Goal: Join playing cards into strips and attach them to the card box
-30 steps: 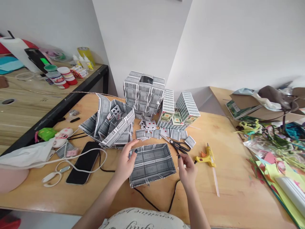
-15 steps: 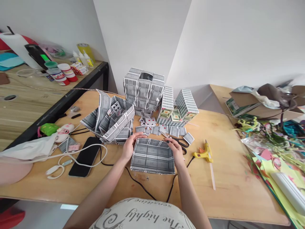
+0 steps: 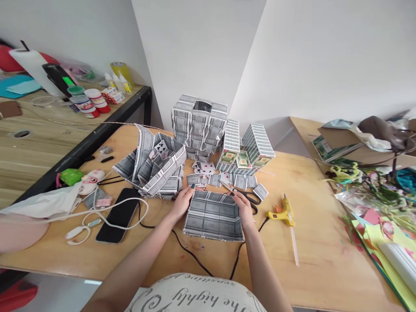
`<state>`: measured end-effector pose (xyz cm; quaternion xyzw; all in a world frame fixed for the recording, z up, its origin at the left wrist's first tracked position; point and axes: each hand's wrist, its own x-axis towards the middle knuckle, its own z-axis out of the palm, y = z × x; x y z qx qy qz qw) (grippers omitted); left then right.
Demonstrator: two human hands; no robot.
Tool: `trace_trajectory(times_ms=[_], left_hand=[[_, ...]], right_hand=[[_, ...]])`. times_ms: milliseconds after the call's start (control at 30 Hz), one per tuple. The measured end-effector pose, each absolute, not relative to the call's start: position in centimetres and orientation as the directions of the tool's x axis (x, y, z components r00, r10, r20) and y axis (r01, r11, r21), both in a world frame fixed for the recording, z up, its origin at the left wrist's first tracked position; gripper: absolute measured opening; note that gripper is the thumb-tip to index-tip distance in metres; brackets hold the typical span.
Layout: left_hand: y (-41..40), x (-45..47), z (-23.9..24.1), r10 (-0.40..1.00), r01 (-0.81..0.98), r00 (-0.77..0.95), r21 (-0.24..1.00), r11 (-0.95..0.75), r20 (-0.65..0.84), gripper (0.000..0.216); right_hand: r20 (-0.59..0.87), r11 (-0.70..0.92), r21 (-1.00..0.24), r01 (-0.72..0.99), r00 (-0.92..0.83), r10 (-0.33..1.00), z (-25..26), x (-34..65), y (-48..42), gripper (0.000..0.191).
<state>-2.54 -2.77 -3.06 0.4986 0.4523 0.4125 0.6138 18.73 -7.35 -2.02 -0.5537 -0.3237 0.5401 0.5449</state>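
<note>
A shallow tray made of grey-backed playing cards (image 3: 212,216) lies on the wooden table (image 3: 318,216) in front of me. My left hand (image 3: 183,202) grips its left side, fingers curled over the far left corner. On the right side my right hand (image 3: 244,207) holds the tray's edge, fingers bent over the far right corner. Loose playing cards (image 3: 208,177) lie just beyond the tray.
A folded card structure (image 3: 152,167) stands at the left, a card-covered box (image 3: 199,123) and stacked card packs (image 3: 245,149) behind. Scissors (image 3: 251,197) and a yellow glue gun (image 3: 282,213) lie right of the tray. A black phone (image 3: 118,215) with white cable lies left. Craft scraps (image 3: 373,199) crowd the right.
My right hand has moved from the table near the scissors onto the tray's right edge. Both hands now hold the tray, which sits squarer to me.
</note>
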Motion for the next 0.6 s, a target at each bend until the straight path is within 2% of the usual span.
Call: trace_trajectory(times_ms=[233, 367, 500, 600], left_hand=[[-0.3, -1.4, -2.9, 0.937, -0.071, 0.337, 0.990, 0.122, -0.091, 0.048], [-0.2, -2.0, -1.8, 0.926, -0.086, 0.369, 0.989, 0.118, -0.079, 0.056], [-2.4, -3.7, -0.7, 0.885, 0.037, 0.449, 0.992, 0.119, -0.123, 0.046], [-4.4, -4.6, -0.8, 0.914, 0.002, 0.388, 0.992, 0.130, -0.121, 0.066]], right_hand=[[-0.176, -0.125, -0.983, -0.135, 0.481, 0.859, -2.8, 18.4, -9.2, 0.023], [-0.137, -0.100, -0.990, -0.097, 0.541, 0.830, -2.8, 18.6, -9.7, 0.024], [-0.079, -0.068, -0.997, -0.041, 0.525, 0.847, -1.8, 19.7, -9.3, 0.026], [-0.076, -0.223, -0.961, 0.163, 0.621, 0.780, -1.6, 22.1, -9.6, 0.025]])
